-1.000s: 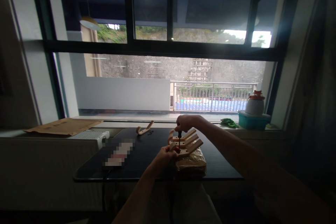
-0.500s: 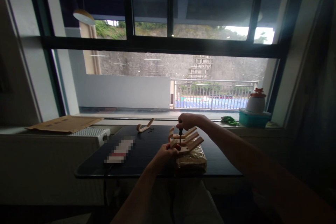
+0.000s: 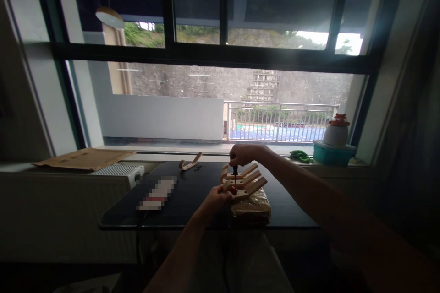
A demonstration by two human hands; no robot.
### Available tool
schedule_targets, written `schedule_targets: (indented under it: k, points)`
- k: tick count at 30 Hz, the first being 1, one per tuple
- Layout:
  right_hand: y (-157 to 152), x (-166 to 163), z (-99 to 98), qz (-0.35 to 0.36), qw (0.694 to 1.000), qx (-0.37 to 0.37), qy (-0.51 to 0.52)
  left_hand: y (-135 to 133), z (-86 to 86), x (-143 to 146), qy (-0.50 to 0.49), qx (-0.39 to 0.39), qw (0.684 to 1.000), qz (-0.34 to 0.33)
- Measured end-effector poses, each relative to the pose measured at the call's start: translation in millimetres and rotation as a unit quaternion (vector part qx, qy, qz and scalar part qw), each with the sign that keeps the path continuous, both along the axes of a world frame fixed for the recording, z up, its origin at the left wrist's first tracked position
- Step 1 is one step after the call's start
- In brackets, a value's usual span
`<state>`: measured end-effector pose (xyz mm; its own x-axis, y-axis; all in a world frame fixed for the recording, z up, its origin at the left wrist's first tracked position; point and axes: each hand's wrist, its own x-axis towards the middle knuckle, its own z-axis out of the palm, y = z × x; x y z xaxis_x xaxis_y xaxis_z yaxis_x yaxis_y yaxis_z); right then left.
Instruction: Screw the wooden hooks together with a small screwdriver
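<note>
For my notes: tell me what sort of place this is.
Probably a room at home: a small dark glossy table set against a large black-framed window, a white ribbed heater beside it, and a teal lidded plastic box on the sill.

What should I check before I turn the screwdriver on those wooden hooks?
1. Right hand has a grip on top of the screwdriver: ok.
2. Screwdriver stands upright on the wooden hook rack: ok.
3. Left hand holds the rack's near end: ok.
4. Tip sits in a screw head: cannot tell, too small.
5. Firm base: not ok, the rack lies on a wrapped package, not the table; it may wobble.
6. Spare hook lies away from both hands: ok.
</note>
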<state>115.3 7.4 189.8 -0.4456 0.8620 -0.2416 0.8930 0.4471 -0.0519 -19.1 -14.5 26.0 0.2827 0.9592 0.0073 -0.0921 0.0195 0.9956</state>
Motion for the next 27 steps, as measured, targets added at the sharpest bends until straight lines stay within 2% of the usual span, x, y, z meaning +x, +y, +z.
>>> schedule_targets:
  k: [7,16,23,27]
  points:
    - [-2.8,-6.8,-7.7,-0.027,0.999,0.04,0.002,8.1,-7.6,-0.9,-0.008,0.017,1.0,-0.007]
    - [0.2,0.7,0.5,0.034,0.999,0.016,0.034,5.6,-7.4,-0.8,-0.01,0.011,1.0,0.001]
    - [-1.0,2.0,-12.2,-0.017,0.997,0.071,0.016,3.9,-4.6,-1.5,-0.009,0.009,1.0,-0.007]
    - [-2.2,1.3,-9.3,-0.027,0.998,0.063,0.014,6.3,-4.9,-0.9,-0.009,0.013,1.0,-0.003]
